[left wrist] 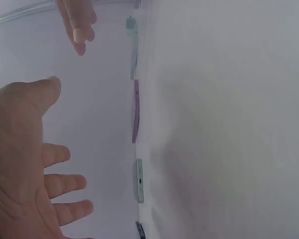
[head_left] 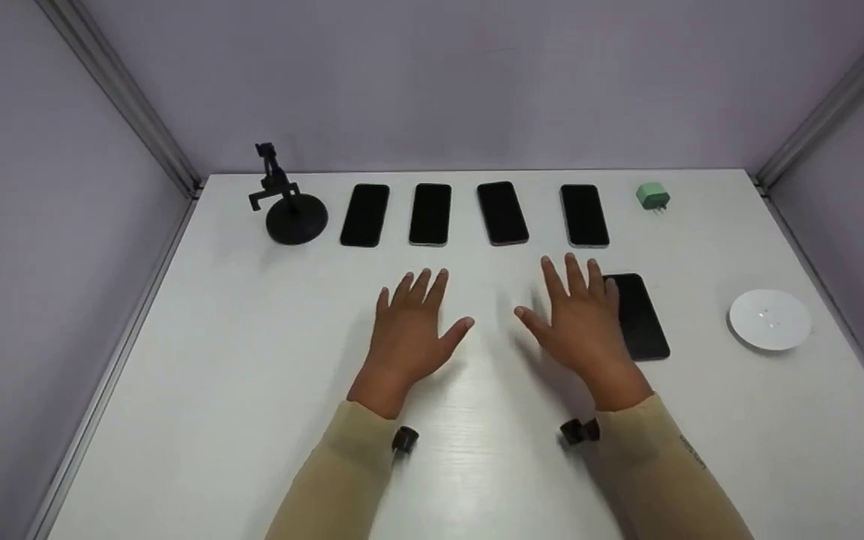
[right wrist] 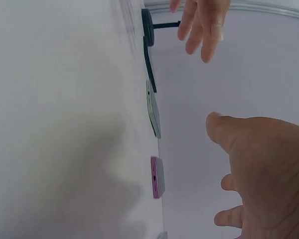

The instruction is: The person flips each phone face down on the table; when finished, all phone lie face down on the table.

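Both hands hover palm down over the white table, fingers spread and holding nothing. My left hand (head_left: 408, 336) is left of centre, in front of two black-screened smartphones, one further left (head_left: 365, 215) and one beside it (head_left: 430, 214). To the right, my right hand (head_left: 583, 330) partly covers a larger black phone (head_left: 640, 319) in the head view. Beyond its fingertips lie two more smartphones, one slightly turned (head_left: 503, 213) and one further right (head_left: 585, 215). In the left wrist view a pink phone edge (left wrist: 136, 110) shows beyond the left hand.
A black phone stand (head_left: 296, 217) with a round base is at the back left. At the back right lies a green charger plug (head_left: 653, 196). A white round dish (head_left: 769, 319) sits near the right edge. Pale walls (head_left: 432, 82) enclose the table (head_left: 252, 390).
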The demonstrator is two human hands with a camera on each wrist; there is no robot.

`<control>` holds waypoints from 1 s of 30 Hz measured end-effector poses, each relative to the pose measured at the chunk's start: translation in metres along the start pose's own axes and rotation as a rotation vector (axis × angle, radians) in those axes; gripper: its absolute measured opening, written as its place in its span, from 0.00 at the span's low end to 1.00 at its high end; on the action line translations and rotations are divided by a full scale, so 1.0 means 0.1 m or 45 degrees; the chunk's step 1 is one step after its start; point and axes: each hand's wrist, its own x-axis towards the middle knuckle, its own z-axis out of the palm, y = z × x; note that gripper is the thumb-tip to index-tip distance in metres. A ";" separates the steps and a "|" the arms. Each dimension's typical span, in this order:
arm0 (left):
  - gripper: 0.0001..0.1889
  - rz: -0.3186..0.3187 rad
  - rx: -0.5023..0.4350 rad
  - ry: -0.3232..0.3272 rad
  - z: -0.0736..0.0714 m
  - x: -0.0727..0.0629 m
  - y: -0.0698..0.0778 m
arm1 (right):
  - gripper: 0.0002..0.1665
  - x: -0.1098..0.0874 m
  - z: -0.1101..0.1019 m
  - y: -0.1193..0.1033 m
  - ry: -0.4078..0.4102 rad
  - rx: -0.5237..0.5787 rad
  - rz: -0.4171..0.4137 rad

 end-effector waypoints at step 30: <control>0.54 0.227 -0.207 -0.270 1.04 0.51 1.71 | 0.43 0.18 -0.40 1.93 -0.375 0.523 0.247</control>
